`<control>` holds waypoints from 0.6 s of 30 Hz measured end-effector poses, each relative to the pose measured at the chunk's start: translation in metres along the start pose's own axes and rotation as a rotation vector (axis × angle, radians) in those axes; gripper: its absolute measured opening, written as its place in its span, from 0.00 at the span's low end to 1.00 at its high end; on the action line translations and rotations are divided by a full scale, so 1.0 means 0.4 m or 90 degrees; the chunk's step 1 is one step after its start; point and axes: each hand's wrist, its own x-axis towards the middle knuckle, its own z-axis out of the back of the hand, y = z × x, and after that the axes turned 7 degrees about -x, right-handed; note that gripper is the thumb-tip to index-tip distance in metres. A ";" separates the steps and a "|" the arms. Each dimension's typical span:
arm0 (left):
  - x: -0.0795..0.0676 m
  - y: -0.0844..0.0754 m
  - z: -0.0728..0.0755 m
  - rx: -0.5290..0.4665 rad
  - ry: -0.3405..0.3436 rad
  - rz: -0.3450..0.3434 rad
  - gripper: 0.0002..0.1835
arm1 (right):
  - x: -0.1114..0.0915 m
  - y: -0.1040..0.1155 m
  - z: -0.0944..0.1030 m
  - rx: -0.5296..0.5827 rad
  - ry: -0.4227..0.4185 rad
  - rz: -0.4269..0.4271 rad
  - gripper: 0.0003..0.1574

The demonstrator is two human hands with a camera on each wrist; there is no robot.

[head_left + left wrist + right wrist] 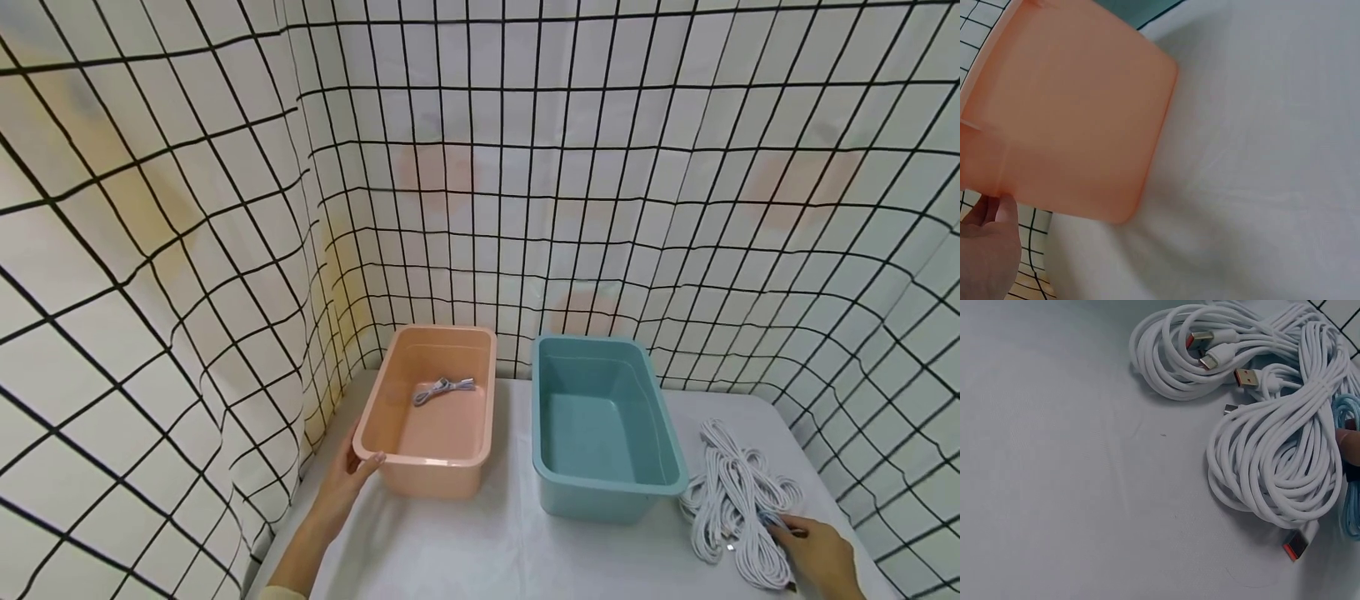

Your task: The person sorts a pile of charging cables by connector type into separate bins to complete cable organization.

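The blue cable [1352, 509] is pinched at the fingertips of the right hand [821, 554], right of the teal bin [588, 502], against white cables [1319, 387]. Left of that bin, the left hand [347, 485] grips the peach bin [431, 481] by its rim.

- Head view: bright, even light; a pale glint on the front rim of the peach bin [431, 481].
- Left wrist view: dimmer, soft-edged shadows on the white surface [1260, 156] beside the bin.
- Right wrist view: greyish, slightly soft.
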 end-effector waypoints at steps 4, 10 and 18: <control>-0.001 -0.004 0.001 0.001 0.002 -0.003 0.47 | 0.001 0.004 -0.001 0.007 0.002 -0.013 0.33; 0.000 0.000 0.001 -0.003 0.006 -0.004 0.47 | -0.002 0.003 0.009 0.014 0.018 -0.003 0.40; 0.002 -0.002 0.000 -0.009 0.013 -0.002 0.46 | -0.009 0.017 0.049 0.042 -0.006 0.000 0.36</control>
